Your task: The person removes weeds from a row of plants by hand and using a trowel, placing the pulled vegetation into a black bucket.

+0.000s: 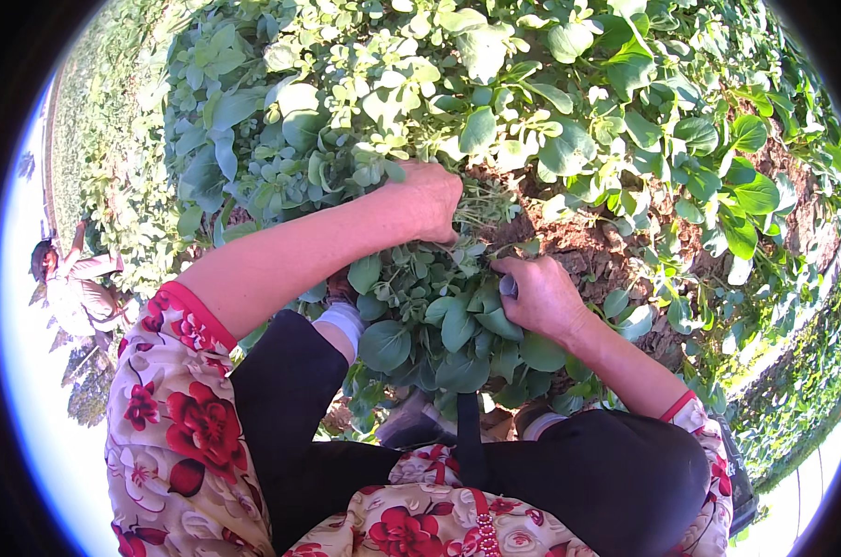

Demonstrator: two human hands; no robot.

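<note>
My left hand (431,202) reaches into low green plants, its fingers curled at their thin stems; what lies inside the fingers is hidden. To its right, my right hand (542,292) is curled around a small greyish cylindrical object (509,285), of which only the end shows. Leafy greens (455,320) with broad rounded leaves fill the space below and between both hands. Small-leaved, thin-stemmed plants (490,202) lie beside my left hand, at the edge of bare reddish soil (567,237).
Dense leafy plants (483,56) spread ahead and to both sides. Another person (79,292) crouches at the far left. My knees are bent close below the hands, with a shoe (417,421) between them. A dark container (737,480) stands at the lower right.
</note>
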